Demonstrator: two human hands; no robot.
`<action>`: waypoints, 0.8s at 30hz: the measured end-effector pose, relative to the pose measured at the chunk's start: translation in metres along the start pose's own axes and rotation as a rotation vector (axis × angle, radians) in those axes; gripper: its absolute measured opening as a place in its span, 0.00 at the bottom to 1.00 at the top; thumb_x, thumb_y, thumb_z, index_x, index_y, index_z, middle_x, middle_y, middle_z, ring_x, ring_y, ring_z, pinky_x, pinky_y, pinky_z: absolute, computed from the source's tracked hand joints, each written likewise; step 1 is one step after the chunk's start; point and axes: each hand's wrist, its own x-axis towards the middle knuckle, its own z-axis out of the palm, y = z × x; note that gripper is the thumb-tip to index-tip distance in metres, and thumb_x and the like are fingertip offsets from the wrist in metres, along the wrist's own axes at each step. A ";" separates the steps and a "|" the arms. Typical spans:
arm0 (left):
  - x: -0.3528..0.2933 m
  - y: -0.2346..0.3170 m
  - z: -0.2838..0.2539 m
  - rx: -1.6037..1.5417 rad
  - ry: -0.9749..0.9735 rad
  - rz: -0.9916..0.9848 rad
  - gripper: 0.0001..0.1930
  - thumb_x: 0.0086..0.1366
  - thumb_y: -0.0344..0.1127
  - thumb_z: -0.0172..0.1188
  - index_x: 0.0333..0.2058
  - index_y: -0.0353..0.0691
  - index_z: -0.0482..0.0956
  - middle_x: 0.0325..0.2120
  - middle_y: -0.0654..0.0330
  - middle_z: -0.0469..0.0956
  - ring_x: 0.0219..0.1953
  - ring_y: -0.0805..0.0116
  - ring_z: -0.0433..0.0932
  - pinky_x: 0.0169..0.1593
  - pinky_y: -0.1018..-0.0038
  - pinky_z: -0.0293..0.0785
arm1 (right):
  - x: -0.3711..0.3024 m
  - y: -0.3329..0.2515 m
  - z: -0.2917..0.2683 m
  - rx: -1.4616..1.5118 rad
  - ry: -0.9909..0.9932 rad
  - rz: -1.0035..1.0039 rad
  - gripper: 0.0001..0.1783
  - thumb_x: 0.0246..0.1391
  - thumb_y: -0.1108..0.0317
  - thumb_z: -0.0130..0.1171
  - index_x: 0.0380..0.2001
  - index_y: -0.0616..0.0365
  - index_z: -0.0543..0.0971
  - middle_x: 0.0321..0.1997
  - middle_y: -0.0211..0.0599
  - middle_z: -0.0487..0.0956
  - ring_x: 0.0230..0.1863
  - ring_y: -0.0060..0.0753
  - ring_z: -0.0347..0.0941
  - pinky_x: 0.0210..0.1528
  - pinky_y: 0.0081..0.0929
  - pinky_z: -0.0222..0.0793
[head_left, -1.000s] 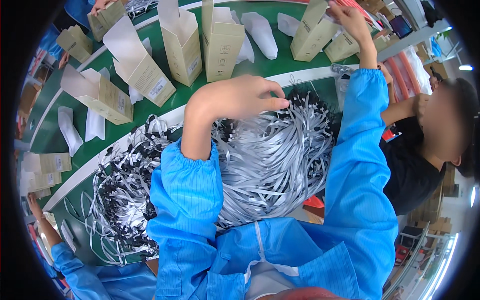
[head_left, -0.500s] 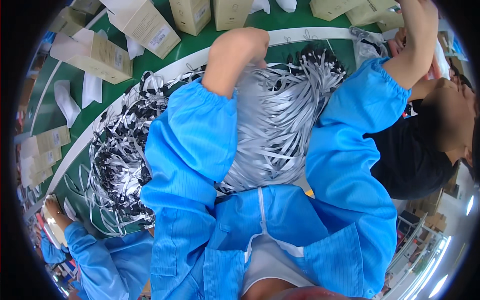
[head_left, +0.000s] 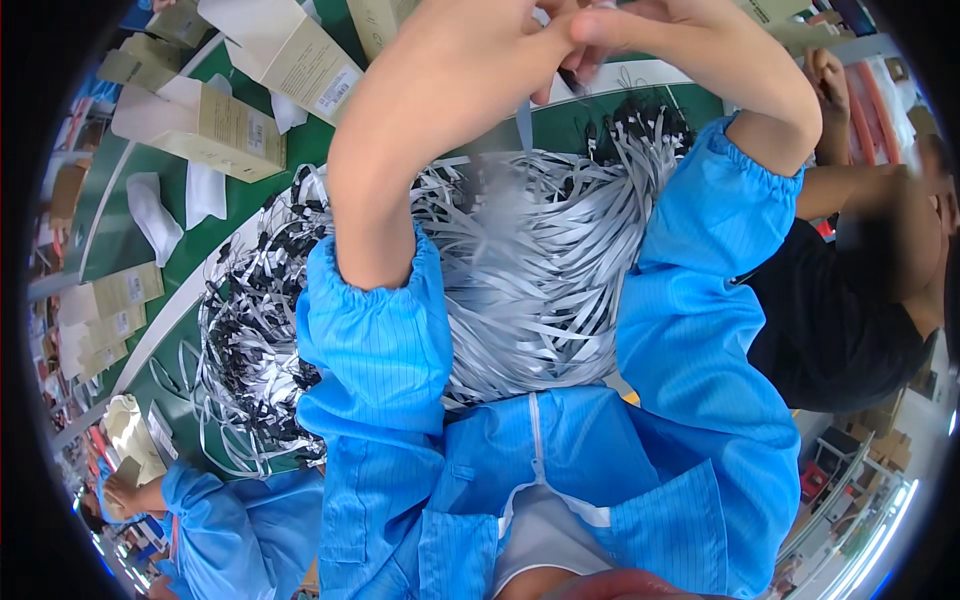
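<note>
My left hand (head_left: 505,45) is raised at the top of the view, above the far side of the pile, with its fingers closed. A grey lanyard (head_left: 524,126) hangs down from it toward the heap. My right hand (head_left: 635,28) has its fingers bent in and meets the left fingertips. Something small and dark shows between the hands, partly covered by fingers. Under my forearms lies a large pile of grey lanyards (head_left: 560,270) with black cord ends, gathered against my blue jacket. To its left is a tangled heap of more lanyards (head_left: 250,345).
Open cream cartons (head_left: 235,130) stand on the green table (head_left: 160,330) at the far left, with white pouches (head_left: 155,215) beside them. A co-worker in a blue sleeve (head_left: 250,530) sits at lower left, handling a carton. Another person in black (head_left: 820,320) is close on my right.
My left hand has risen off the pile, bringing up a lanyard. My right hand has come in from the upper right to meet it. The view has shifted slightly.
</note>
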 end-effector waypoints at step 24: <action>-0.004 0.005 -0.031 0.465 0.269 0.108 0.21 0.59 0.21 0.66 0.53 0.34 0.77 0.29 0.54 0.82 0.30 0.73 0.82 0.35 0.83 0.74 | 0.018 0.020 0.023 0.103 0.139 -0.518 0.33 0.65 0.45 0.55 0.53 0.69 0.74 0.44 0.44 0.80 0.45 0.36 0.79 0.48 0.28 0.74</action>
